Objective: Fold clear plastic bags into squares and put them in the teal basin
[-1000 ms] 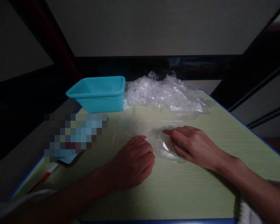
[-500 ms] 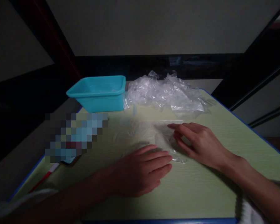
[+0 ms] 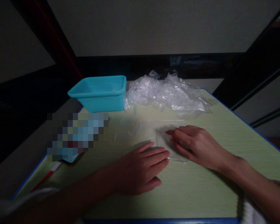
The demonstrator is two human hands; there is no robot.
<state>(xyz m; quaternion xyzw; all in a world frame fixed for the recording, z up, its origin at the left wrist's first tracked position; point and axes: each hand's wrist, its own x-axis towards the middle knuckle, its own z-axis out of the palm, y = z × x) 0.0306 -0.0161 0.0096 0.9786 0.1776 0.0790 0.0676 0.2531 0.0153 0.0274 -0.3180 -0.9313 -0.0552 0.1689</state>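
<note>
A clear plastic bag (image 3: pixel 148 127) lies flat on the table in front of me, hard to see against the pale green top. Across its near edge rests my left hand (image 3: pixel 146 168), palm down with the fingers stretched out and slightly spread. My right hand (image 3: pixel 189 141) is over the bag's right side. Its fingers are bent but apart, with the fingertips down at the film, and I see nothing gripped between them. Part of the bag is hidden under both hands.
A pile of crumpled clear plastic bags (image 3: pixel 165 93) lies at the back of the table (image 3: pixel 191 193). Left of it stands a turquoise plastic basin (image 3: pixel 102 101). A pixelated phone-like object (image 3: pixel 72 158) and a red-and-white stick (image 3: pixel 46 177) lie at the left edge.
My right hand has lowered onto the bag, and the gap between its thumb and index finger has narrowed. The bag's right part lies flatter. My left hand has shifted slightly, its thumb more spread.
</note>
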